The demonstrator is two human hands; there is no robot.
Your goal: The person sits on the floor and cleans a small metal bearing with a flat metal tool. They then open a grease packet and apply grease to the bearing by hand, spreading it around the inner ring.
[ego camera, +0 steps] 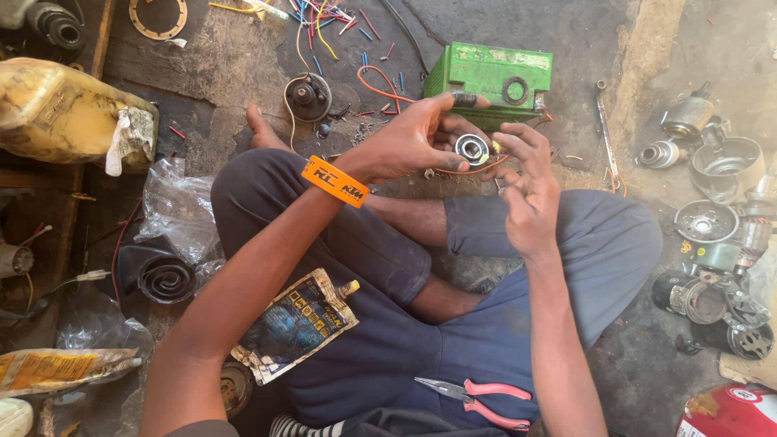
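Observation:
I sit cross-legged on a dirty floor. My left hand (pixel 417 137), with an orange wristband (pixel 335 181), grips a small round metal part (pixel 472 148) with a shiny ring face and an orange wire (pixel 473 170) trailing from it. My right hand (pixel 526 182) is beside the part, its fingertips touching the part's right edge and the wire. Both hands hover above my knees, in front of a green metal box (pixel 494 81).
Pink-handled pliers (pixel 481 398) lie on my lap. A worn pouch (pixel 295 324) rests by my left leg. Coloured wire scraps (pixel 332 24), a black snail-shaped horn (pixel 166 279), a yellow jug (pixel 65 113), a wrench (pixel 605 133) and several motor parts (pixel 712 235) surround me.

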